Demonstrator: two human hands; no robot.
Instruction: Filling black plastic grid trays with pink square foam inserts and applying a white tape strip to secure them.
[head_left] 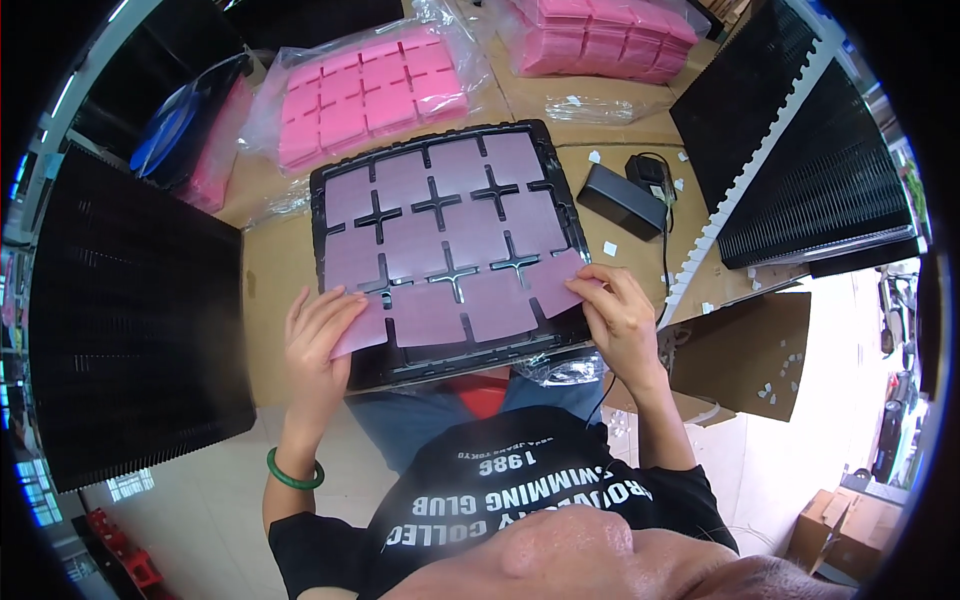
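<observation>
A thin pink sheet (500, 312) with cross-shaped cutouts lies over a black tray (543, 145), whose raised cross-shaped ribs show through the cutouts. The sheet's near edge sits slightly above the tray's front part. At the near left corner my left hand (322, 335) has its fingers closed on the sheet, thumb beneath. My right hand (622, 312) pinches the near right corner between thumb and fingertips.
Two pink sheet stacks, one (385, 112) in clear plastic, lie at the back. Tall black ribbed stacks stand left (140, 320) and right (820, 165), with a white toothed strip (735, 185) at the right one. A black box (622, 202) and corded adapter (646, 172) lie right of the tray.
</observation>
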